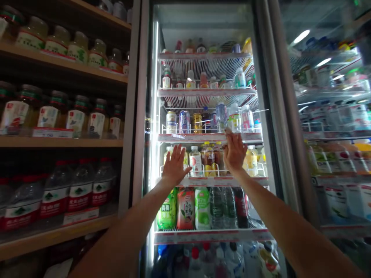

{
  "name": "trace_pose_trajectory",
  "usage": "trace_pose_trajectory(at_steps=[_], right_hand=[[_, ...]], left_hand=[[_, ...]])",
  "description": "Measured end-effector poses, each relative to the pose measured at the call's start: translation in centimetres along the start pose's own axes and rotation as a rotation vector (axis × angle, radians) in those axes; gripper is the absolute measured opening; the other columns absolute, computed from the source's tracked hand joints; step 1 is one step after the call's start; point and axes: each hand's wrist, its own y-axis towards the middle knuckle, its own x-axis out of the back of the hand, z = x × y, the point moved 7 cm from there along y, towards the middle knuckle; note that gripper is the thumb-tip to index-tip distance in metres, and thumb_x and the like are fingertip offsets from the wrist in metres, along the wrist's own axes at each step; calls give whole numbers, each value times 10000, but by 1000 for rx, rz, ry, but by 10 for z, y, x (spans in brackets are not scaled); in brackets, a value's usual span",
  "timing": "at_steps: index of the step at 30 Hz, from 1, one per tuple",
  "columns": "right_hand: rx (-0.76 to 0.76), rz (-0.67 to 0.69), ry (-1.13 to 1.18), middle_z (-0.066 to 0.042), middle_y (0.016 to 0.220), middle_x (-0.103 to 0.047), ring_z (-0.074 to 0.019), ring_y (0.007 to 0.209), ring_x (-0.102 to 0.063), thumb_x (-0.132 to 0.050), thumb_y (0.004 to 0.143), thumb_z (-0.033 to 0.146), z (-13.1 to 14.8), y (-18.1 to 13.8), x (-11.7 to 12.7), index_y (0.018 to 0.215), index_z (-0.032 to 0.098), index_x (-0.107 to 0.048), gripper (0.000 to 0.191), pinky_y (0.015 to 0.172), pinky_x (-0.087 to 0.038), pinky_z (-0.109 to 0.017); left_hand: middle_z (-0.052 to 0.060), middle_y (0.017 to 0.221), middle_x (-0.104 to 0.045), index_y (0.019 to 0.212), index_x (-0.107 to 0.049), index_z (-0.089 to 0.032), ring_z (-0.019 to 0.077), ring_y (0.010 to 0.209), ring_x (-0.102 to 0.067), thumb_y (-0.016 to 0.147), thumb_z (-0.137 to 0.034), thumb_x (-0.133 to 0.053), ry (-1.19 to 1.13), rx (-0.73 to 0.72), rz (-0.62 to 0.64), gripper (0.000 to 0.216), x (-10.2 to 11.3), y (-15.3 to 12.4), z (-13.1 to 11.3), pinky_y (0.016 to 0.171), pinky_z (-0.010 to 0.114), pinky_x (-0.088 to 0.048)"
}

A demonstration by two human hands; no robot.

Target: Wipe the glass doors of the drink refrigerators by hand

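Note:
Both arms reach forward at the lit drinks cooler (213, 181). My left hand (175, 166) is raised with its fingers spread, in front of the shelf of bottles, and nothing is in it. It looks close to the glass front; contact cannot be made out. My right hand (235, 152) is higher and to the right, at the edge of the can shelf (188, 138). Its fingers are bent together, with a small pale patch at the tips that is too blurred to name. Behind those fingertips stands a clear bottle (222, 114).
Wooden shelves (63, 142) with jars and red-capped water bottles (81, 189) line the left side. A metal frame post (285, 108) separates the cooler from another glass-fronted cooler (339, 135) at right. Large green and red drink bottles (186, 208) stand below the hands.

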Motion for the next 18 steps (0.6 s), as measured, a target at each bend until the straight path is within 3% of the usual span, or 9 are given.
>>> trace_pose_trajectory(at_steps=[1, 2, 5, 6, 10, 11, 14, 16, 18], right_hand=[[-36, -12, -5, -54, 1460, -333, -293, 1380, -189, -332, 875, 226, 0, -2, 0, 1423, 238, -260, 553, 1047, -216, -561], [22, 14, 4, -46, 1461, -330, -286, 1383, -182, -344, 867, 223, 7, -6, -2, 1428, 248, -242, 571, 1055, -220, -544], [412, 174, 68, 12, 1450, -354, -216, 1375, -228, -376, 842, 175, 41, -24, -10, 1435, 317, -180, 641, 1100, -202, -469], [447, 187, 80, 18, 1446, -360, -206, 1369, -244, -371, 842, 165, 43, -26, -10, 1435, 330, -164, 650, 1104, -196, -469], [42, -7, 95, -59, 1461, -327, -288, 1382, -187, -327, 868, 217, 8, -9, 3, 1436, 266, -205, 584, 1048, -231, -569], [27, -8, 121, -70, 1462, -322, -296, 1387, -166, -327, 866, 226, 8, -7, 1, 1432, 248, -225, 576, 1042, -243, -568], [258, 118, 229, -65, 1457, -334, -256, 1395, -152, -337, 855, 232, 36, -19, -11, 1425, 223, -237, 579, 1079, -232, -504], [354, 174, 272, -93, 1458, -326, -226, 1390, -179, -323, 859, 243, 44, -33, -13, 1426, 176, -228, 579, 1101, -213, -453], [406, 209, 266, -116, 1454, -331, -205, 1375, -228, -314, 863, 274, 37, -46, -13, 1410, 144, -270, 564, 1100, -225, -400]], left_hand=[[146, 1506, -102, 1427, -170, -101, 258, 1398, -49, 855, -508, -397, -6, 0, -2, 739, 0, 0, 0, 1124, 478, -148], [147, 1506, -97, 1427, -168, -98, 258, 1398, -43, 856, -509, -393, -12, 3, -4, 738, 0, -1, 1, 1124, 479, -146], [147, 1507, -103, 1420, -188, -95, 262, 1398, -50, 846, -498, -426, -41, 9, -12, 741, -2, -3, 3, 1125, 483, -140], [146, 1507, -114, 1416, -200, -100, 264, 1398, -60, 840, -495, -442, -62, 8, -22, 739, -3, -3, 4, 1124, 488, -140], [149, 1493, -207, 1383, -264, -136, 263, 1390, -134, 860, -457, -428, -289, 19, -187, 635, 7, -3, -4, 1116, 508, -172], [149, 1485, -233, 1368, -286, -139, 257, 1387, -154, 874, -435, -405, -387, 2, -257, 589, 13, -2, -12, 1116, 500, -187], [131, 1451, -319, 1317, -353, -145, 216, 1372, -221, 900, -364, -346, -679, -134, -406, 471, 25, 3, -50, 1121, 437, -243], [114, 1401, -405, 1301, -365, -152, 183, 1345, -290, 907, -332, -317, -711, -152, -383, 435, 21, 11, -78, 1109, 379, -298], [131, 1360, -449, 1303, -352, -129, 180, 1308, -357, 915, -295, -292, -844, -76, -382, 426, 13, 17, -98, 1099, 366, -323]])
